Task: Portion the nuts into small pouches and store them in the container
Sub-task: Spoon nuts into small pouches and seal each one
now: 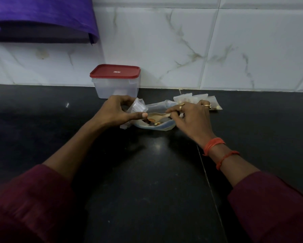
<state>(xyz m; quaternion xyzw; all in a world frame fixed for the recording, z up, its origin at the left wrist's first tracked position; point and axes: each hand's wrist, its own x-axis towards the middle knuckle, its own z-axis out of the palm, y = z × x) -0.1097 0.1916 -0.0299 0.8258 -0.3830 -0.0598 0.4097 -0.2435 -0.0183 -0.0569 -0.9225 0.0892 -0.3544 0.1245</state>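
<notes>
A large clear plastic bag (164, 126) lies open on the black counter with a few nuts (151, 120) in it. My right hand (191, 118) grips the handle of a metal spoon (158, 116), whose bowl rests over the nuts. My left hand (115, 112) holds a small clear pouch (138, 106) at the bag's left edge, thumb stretched toward the spoon's bowl. Several filled small pouches (187, 98) lie behind my right hand. A translucent container (117, 88) with a red lid (115, 71) stands closed against the wall.
The black counter (147, 172) runs to a white marble-patterned tiled wall (199, 50). A purple cloth (42, 20) hangs at the upper left. A seam in the counter (208, 181) runs down on the right.
</notes>
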